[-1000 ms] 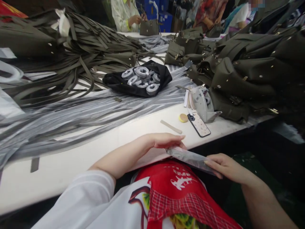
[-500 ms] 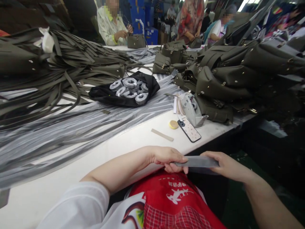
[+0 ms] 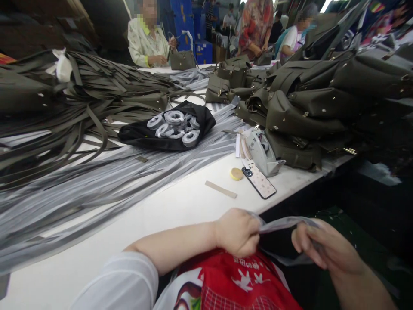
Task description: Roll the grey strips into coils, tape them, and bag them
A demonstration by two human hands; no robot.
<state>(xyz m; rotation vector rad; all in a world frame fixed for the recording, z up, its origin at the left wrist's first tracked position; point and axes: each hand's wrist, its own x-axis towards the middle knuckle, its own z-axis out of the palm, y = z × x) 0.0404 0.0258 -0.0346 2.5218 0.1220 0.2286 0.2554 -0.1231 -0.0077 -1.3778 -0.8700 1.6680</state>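
A thin grey strip [image 3: 280,223] runs in a loose, slightly blurred loop between my two hands, just beyond the table's near edge. My left hand [image 3: 238,232] is closed in a fist around one end of it, above the red apron [image 3: 248,275]. The other side of the loop passes through my right hand [image 3: 329,247], whose fingers are curled round it. Part of the strip hangs lower, in front of the dark gap beside the table. What lies inside the left fist is hidden.
On the white table [image 3: 155,215] lie a phone [image 3: 260,182], a yellow roll [image 3: 236,174] and a short flat strip [image 3: 221,189]. Beyond them are a black cloth [image 3: 138,134] with several grey coils [image 3: 174,117], long straps [image 3: 106,69] and piled bags [image 3: 303,112]. People work behind.
Both hands have shifted slightly toward the right and down. The strip was straight and flat between them; now it bows into a loop. My left hand has turned into a fist.
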